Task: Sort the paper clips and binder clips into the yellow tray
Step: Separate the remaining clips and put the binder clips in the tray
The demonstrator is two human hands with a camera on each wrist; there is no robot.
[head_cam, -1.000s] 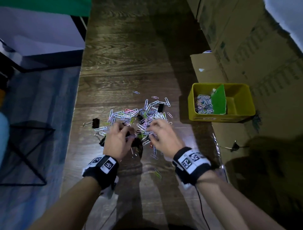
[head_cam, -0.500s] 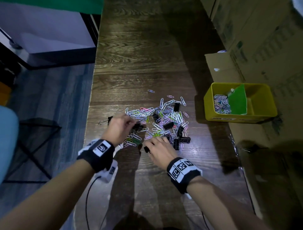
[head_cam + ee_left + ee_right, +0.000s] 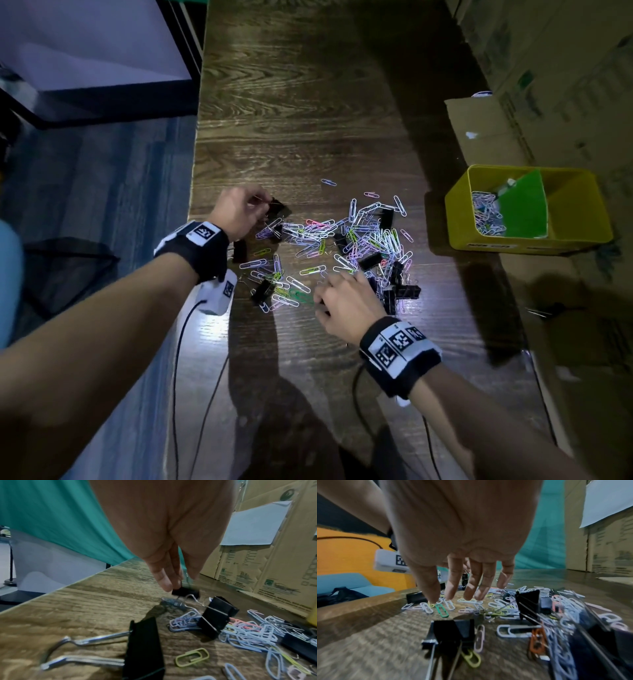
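1. Dark wood-grain table (image 3: 308, 102) carries the work; cardboard boxes (image 3: 565, 85) line its right edge and a blue floor (image 3: 102, 205) lies past its left edge.
2. Your left hand (image 3: 236, 212) is near the left edge of the table, at the left end of the pile. Its fingertips (image 3: 165, 585) pinch a black binder clip (image 3: 186, 593) (image 3: 277, 209), which the left wrist view shows low over the table or just touching it; the pictures do not settle which.
3. Your right hand (image 3: 346, 305) hangs over the near side of the pile with fingers (image 3: 452, 588) spread, pointing down and holding nothing. The thumb tip (image 3: 431, 596) reaches down to the paper clips beside a green paper clip (image 3: 441, 609).
4. Loose paper clips (image 3: 342, 240) in white, lilac, pink and green lie mixed with more black binder clips (image 3: 404, 291) in the middle of the table, between your hands and beyond them.
5. A yellow tray (image 3: 575, 205) stands at the right edge of the table, well apart from the pile. A green divider (image 3: 522, 209) splits it; the left compartment holds paper clips.
6. Both wrists wear black bands with printed markers.
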